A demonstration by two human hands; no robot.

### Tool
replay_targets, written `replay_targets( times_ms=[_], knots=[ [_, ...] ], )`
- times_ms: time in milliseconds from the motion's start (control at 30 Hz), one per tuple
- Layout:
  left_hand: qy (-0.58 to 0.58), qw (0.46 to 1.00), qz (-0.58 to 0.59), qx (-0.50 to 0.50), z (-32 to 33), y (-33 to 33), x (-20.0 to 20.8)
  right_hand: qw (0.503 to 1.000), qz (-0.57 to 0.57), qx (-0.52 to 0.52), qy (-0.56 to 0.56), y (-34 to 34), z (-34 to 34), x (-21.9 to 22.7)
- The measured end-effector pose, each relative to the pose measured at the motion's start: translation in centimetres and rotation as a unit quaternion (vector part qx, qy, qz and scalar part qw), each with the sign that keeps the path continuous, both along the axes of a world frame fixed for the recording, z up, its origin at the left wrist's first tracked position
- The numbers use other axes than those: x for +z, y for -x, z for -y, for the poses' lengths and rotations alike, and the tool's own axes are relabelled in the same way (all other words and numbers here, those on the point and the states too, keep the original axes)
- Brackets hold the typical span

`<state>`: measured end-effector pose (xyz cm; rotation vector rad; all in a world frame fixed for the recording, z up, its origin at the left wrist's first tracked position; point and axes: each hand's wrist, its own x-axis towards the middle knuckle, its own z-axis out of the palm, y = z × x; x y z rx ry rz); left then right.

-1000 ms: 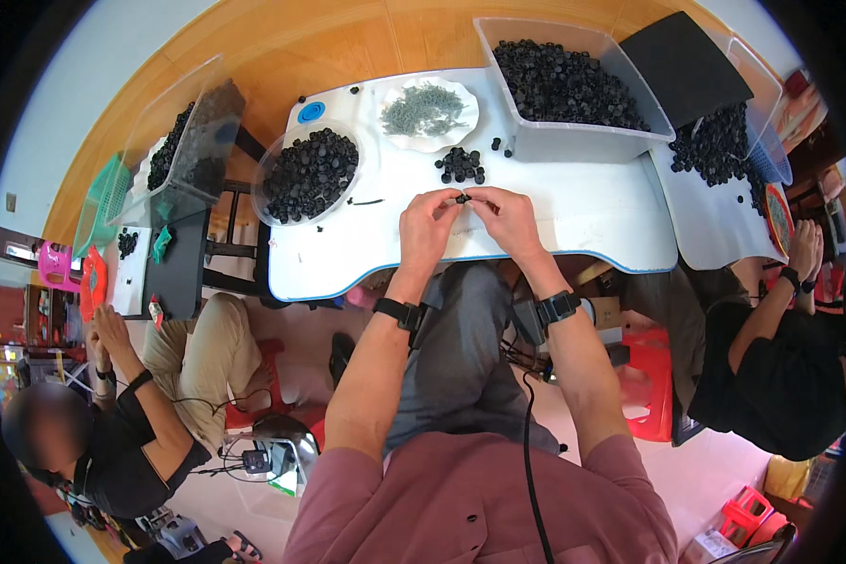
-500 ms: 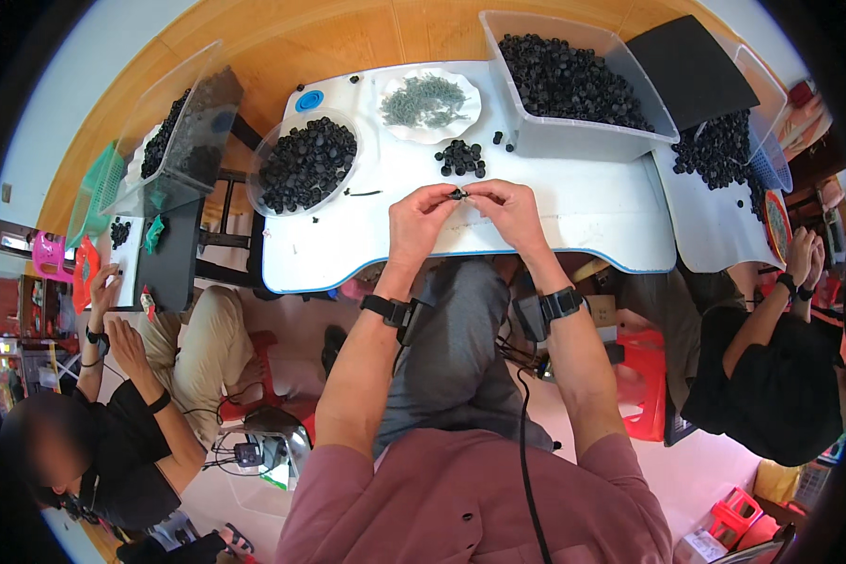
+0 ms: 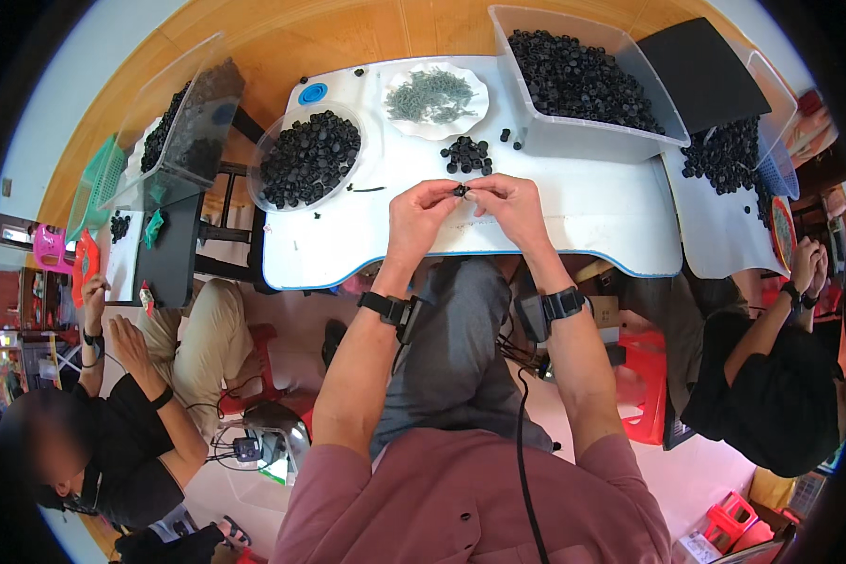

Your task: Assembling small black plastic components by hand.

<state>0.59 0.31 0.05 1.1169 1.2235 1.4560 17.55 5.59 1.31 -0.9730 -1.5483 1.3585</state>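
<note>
Over the white table (image 3: 348, 249), a small black cap-like part (image 3: 460, 190) sits pinched between my two hands. My left hand (image 3: 417, 218) grips it from the left with thumb and forefinger. From the other side, the fingertips of my right hand (image 3: 509, 209) close on the same part. Just beyond my fingers lies a little pile of similar black parts (image 3: 466, 156). Farther back, a scalloped white plate (image 3: 479, 105) carries many thin grey-green pieces (image 3: 429, 96); their exact kind is too small to tell.
A clear round bowl (image 3: 259, 193) of black parts stands at left, with a thin black strip (image 3: 369, 189) beside it. At back right is a large clear bin (image 3: 592, 141) of black parts. Co-workers sit on both sides, a person's hand (image 3: 130, 343) at left.
My right fingertips have shifted slightly around the black part, which stays pinched between both hands. The whole view has moved a little; the table's contents lie as before.
</note>
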Motion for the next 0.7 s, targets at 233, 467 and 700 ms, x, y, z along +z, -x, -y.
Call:
replay_targets(
  times_ms=[233,467,700],
  knots=[
    [0.001,1.000,0.020,-0.008,0.1,0.2,0.3,1.000,0.024,0.004,0.011,-0.1,-0.2,0.4],
    [-0.001,1.000,-0.006,-0.009,0.1,0.5,0.2,0.999,-0.009,0.027,0.038,0.1,-0.7,0.5],
    [-0.009,1.000,0.004,-0.009,0.3,0.6,0.4,0.994,-0.027,0.065,0.082,-0.1,-1.1,1.0]
  ],
)
